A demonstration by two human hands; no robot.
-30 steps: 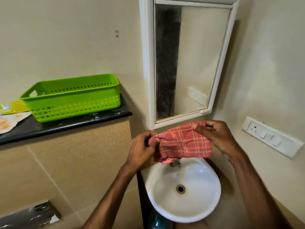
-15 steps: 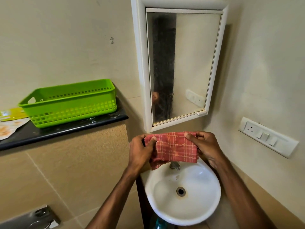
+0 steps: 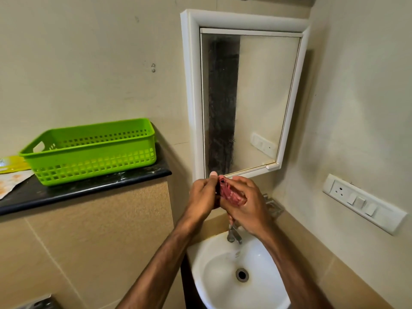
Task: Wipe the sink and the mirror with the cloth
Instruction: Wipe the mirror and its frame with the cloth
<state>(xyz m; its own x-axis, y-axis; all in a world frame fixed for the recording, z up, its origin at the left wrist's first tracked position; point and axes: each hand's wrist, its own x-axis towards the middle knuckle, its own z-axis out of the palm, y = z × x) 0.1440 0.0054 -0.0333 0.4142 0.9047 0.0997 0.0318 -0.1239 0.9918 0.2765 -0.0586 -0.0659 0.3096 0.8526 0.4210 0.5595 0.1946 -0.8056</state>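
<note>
A red checked cloth [image 3: 229,191] is folded small between my two hands, just below the mirror's lower edge and above the tap. My left hand [image 3: 202,197] pinches its left end, thumb raised. My right hand [image 3: 246,204] curls round its right side and covers most of it. The white-framed mirror [image 3: 263,97] hangs on the wall straight ahead, its glass smeared with a dark streak down the left. The white round sink [image 3: 214,277] sits below my forearms, with a metal tap [image 3: 234,234] at its back.
A green plastic basket [image 3: 93,150] stands on a black countertop [image 3: 66,192] to the left, with papers at the far left edge. A white switch and socket panel [image 3: 361,201] is on the right wall. A metal fitting [image 3: 273,205] sits behind my right hand.
My hands have come together, folding the spread cloth into a small bundle. The view has tilted down relative to the mirror, so more of the mirror's top shows.
</note>
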